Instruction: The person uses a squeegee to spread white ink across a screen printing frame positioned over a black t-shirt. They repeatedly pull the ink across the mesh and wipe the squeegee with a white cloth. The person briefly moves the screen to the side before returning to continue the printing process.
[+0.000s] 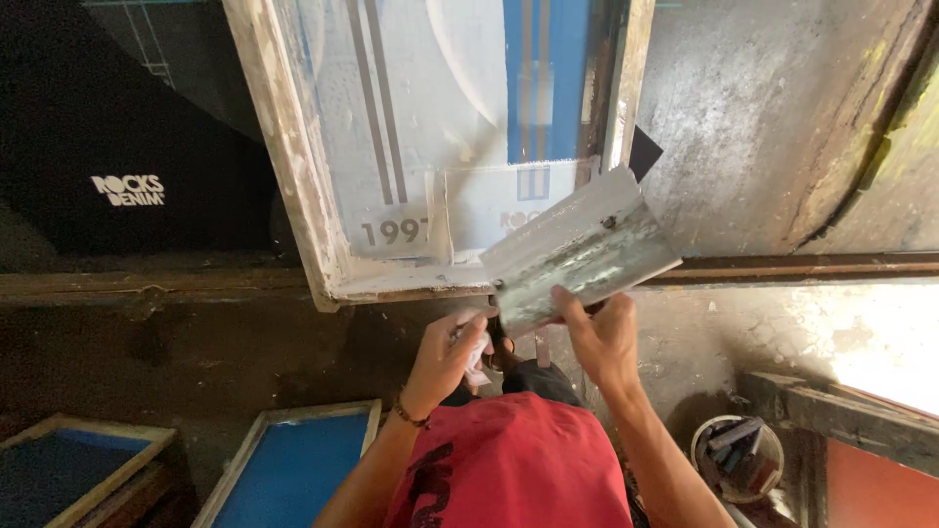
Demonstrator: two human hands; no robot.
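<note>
Head view, looking down past a red shirt (pixel 509 469) at both hands raised in front of a long work table. Right hand (pixel 602 337) is closed on the lower edge of a wide squeegee (pixel 577 254), thumb over the near face and fingers curled behind, so that the pale, ink-smeared blade stands tilted up and to the right, its upper corner overlapping the near right corner of the printing screen (pixel 440 127). Left hand (pixel 452 350) is bunched around a small whitish rag (pixel 477 354) and pressed against the squeegee's lower left end, just beside the other hand. Judged from this grip, the step in hand is wiping ink off the squeegee; the next stroke would call for a steady hold by the right hand while the rag travels along the blade toward its far end. Edges: the screen's wooden frame lies flat on the table with its near rail at the table's front edge (pixel 782 266), and the blade's tip hangs close above that rail. A black garment (pixel 127 166) with a white mark lies on the table to the left. Open room lies chiefly to the right, over bare grey table; below, two blue-meshed frames (pixel 293 460) lean at left, and a round tub (pixel 738 458) of tools stands on the floor at right.
</note>
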